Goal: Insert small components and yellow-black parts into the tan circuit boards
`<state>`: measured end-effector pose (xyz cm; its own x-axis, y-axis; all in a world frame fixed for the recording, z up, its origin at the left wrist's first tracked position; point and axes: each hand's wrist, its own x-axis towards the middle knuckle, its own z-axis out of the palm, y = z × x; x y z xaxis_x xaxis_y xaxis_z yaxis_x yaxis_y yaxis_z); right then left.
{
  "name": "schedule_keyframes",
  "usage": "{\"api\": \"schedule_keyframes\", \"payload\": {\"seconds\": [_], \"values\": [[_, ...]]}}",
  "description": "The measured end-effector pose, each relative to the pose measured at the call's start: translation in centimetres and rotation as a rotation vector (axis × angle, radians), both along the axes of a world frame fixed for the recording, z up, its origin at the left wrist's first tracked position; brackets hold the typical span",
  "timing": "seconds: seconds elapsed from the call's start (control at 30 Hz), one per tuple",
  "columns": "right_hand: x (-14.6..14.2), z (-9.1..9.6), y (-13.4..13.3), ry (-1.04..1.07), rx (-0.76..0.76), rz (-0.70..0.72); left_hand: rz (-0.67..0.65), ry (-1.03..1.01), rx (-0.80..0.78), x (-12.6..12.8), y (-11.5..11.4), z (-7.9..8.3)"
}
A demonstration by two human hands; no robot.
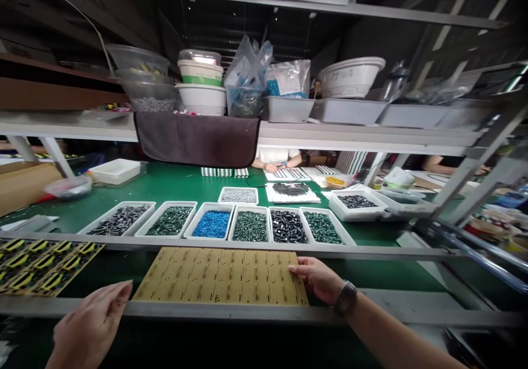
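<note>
A tan perforated board (223, 275) lies flat on the green bench between two metal rails. My right hand (318, 277), with a watch on the wrist, rests on the board's right edge with fingers curled over it. My left hand (93, 325) hovers near the front rail, just left of the board, fingers loosely apart and holding nothing. Behind the board stands a row of white trays with small parts: black (119, 219), dark green (170, 220), blue (212, 224), green (249, 226), black (288, 226) and green (322, 227).
A panel of yellow-and-black boards (41, 264) lies at the left. A shelf above carries bowls, bags and grey bins (289, 109), with a dark cloth (198, 138) hanging. Across the bench another person's hands (277, 165) work over trays. Slanted metal struts (474, 193) stand at the right.
</note>
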<state>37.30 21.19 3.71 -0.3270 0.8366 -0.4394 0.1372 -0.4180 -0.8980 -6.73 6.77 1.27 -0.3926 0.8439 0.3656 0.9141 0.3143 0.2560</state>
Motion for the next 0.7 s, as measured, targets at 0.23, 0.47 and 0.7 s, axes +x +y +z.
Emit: {"api": "schedule_keyframes", "payload": {"seconds": [0.23, 0.47, 0.7], "values": [[2.8, 1.6, 0.5, -0.411, 0.203, 0.044, -0.098, -0.006, -0.16, 1.7, 1.5, 0.2], [0.6, 7.4, -1.1, -1.023, 0.826, 0.031, -0.142, 0.046, -0.069, 4.9, 1.3, 0.1], [-10.6, 4.1, -1.8, -0.822, 1.306, 0.419, -0.159, 0.211, 0.139, 3.1, -0.4, -1.3]]}}
